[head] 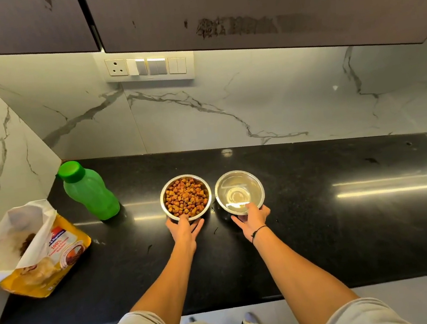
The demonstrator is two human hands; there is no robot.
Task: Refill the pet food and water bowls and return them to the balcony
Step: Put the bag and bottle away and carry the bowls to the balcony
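Item 1, food bowl [186,197]: steel, round, filled with brown kibble nearly to the rim. I saw it standing upright on the black surface [323,229], mid-way along, left of its twin and just beside it without touching.

Item 2, water bowl [239,192]: steel, same pattern, holding clear water. It stood upright on the surface to the right of the food bowl.

Item 3, left hand [185,230]: I noted it at the near edge of the food bowl, thumb over the rim among the nearest kibble, fingers spread and curved round the bowl's outer wall, gripping it.

Item 4, right hand [253,219]: placed likewise at the near edge of the water bowl, thumb on the rim, fingers wrapped round the wall below, gripping it. A thin dark band [259,230] ran round that wrist.

Item 5, green bottle [90,193]: translucent plastic, green cap on, upright on the surface, well to the left of the bowls.

Item 6, pet food bag [43,252]: yellow printed pack, top torn open with the white lining showing, lying tilted at the far left end of the surface against the marble wall [253,103].

Item 7, switch panel [148,68]: one socket and several switches, mounted on the wall under the dark cabinets [268,7].
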